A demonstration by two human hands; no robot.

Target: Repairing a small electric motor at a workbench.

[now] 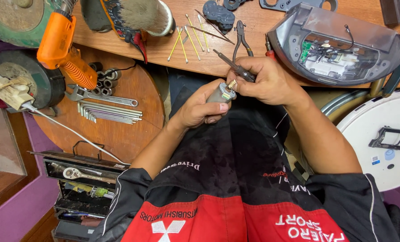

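My left hand [199, 109] grips a small grey electric motor [221, 93] with a brass worm gear on its shaft, held over my lap. My right hand [265, 80] is closed on a thin dark tool [229, 62], a small screwdriver or probe, whose shaft points up and left past the motor's gear end. Both hands meet just below the front edge of the wooden bench [164, 49]. Fingers hide the tool's handle.
On the bench lie pliers [241, 38], several yellow sticks [189, 38], a brush [133, 15] and an opened grey appliance shell [339, 45] showing wiring. A round wooden table [119, 130] at left holds an orange heat gun [61, 45], a wrench and hex keys. An open toolbox [81, 179] sits lower left, a white round cover [379, 134] right.
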